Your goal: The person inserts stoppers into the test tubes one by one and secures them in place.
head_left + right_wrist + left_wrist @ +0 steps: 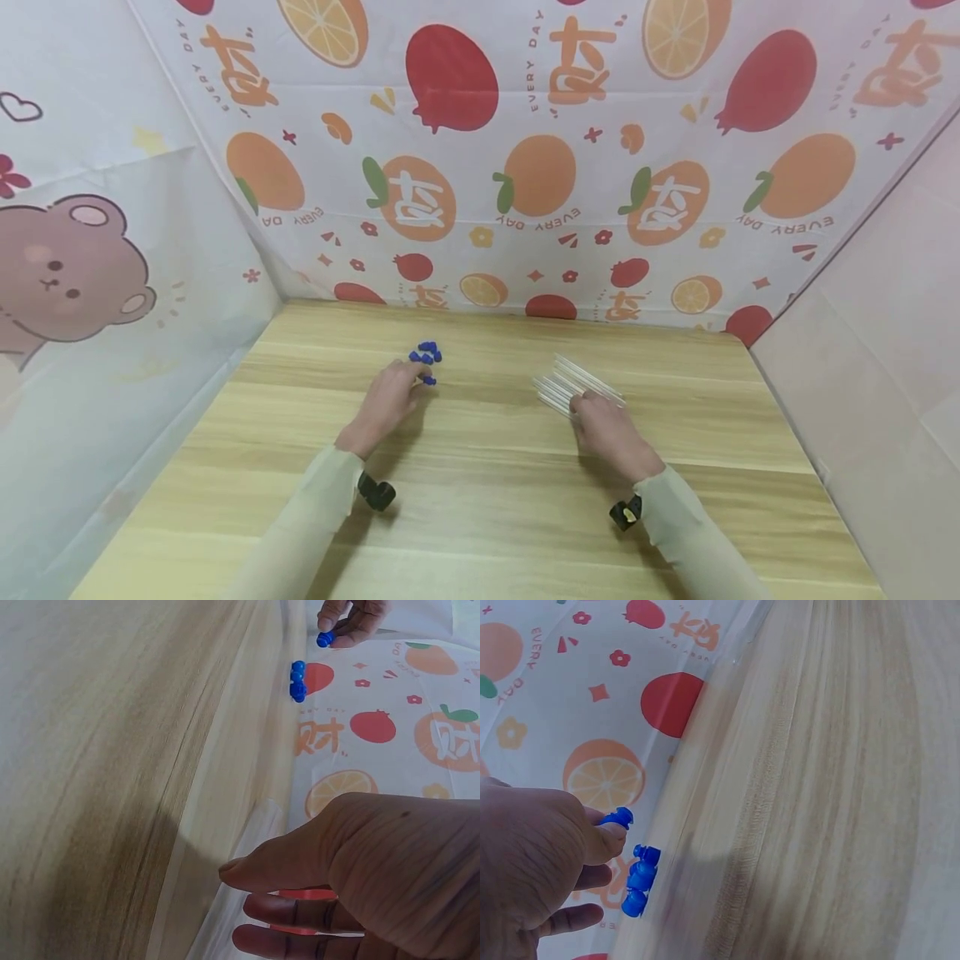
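Observation:
My left hand (422, 383) pinches one small blue cap (429, 381) between thumb and fingertips, just in front of a little pile of blue caps (426, 353) on the wooden table (480, 483). The left wrist view shows the pinched blue cap (617, 818) at my left hand (609, 834), above the pile of blue caps (639, 877). My right hand (582, 403) rests on the near end of a bundle of clear plastic tubes (573, 379). In the right wrist view the right hand (236, 889) has thumb and fingers stretched out over the clear tubes (251, 832).
Fruit-print cloth (525, 167) walls the table at the back, a bear-print sheet (82, 275) on the left and plain cloth (885, 350) on the right. Bare wood lies between my hands and toward the front edge.

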The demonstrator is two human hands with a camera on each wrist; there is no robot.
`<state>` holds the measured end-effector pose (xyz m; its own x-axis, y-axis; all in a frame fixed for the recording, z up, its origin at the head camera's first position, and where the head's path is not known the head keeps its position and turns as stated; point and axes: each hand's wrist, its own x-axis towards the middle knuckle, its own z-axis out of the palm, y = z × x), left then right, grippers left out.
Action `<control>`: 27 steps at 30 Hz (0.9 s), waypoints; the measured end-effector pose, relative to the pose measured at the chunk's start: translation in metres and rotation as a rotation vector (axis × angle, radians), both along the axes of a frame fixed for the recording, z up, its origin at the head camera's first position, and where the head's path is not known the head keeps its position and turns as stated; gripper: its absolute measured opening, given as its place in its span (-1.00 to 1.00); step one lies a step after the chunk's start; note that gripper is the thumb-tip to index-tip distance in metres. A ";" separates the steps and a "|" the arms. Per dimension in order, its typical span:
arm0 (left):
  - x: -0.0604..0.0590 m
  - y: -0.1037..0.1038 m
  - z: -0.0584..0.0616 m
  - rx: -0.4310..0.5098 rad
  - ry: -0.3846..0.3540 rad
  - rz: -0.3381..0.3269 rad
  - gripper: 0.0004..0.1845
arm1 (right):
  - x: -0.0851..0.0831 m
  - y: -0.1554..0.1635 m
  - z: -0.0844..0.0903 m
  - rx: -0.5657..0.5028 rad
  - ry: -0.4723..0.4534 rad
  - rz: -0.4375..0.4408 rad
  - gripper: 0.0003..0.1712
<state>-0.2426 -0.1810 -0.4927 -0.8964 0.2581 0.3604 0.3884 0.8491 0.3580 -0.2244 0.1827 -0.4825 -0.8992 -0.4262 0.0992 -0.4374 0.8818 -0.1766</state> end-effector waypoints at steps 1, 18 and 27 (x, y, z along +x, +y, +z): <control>0.000 0.000 0.000 0.002 0.000 -0.003 -0.77 | 0.000 0.000 0.001 -0.004 -0.008 0.000 -0.84; 0.001 0.007 0.002 -0.009 0.004 -0.009 -0.80 | 0.002 -0.001 -0.001 -0.016 -0.101 0.014 -0.76; 0.004 0.011 0.006 -0.014 -0.008 -0.010 -0.80 | 0.002 0.000 -0.006 -0.017 -0.104 0.031 -0.73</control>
<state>-0.2384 -0.1703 -0.4864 -0.8963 0.2724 0.3499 0.3946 0.8499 0.3491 -0.2224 0.1822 -0.4884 -0.8915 -0.4528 0.0137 -0.4428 0.8647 -0.2372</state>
